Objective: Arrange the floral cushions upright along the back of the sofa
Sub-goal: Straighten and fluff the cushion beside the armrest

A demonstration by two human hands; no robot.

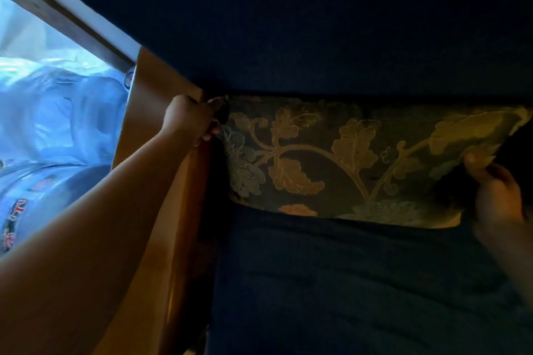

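A dark floral cushion (346, 161) with gold leaves and vines stands on the dark blue sofa seat (346, 282), leaning against the sofa back (317, 23). My left hand (190, 119) grips the cushion's upper left corner beside the wooden armrest. My right hand (496, 190) holds the cushion's lower right edge, thumb on the fabric. The scene is dim and the right hand is blurred.
A brown wooden armrest panel (161, 181) runs along the sofa's left side. Beyond it at the left lies a bright area with pale, crumpled plastic-like sheeting (52, 124) and a wooden frame strip (57, 8).
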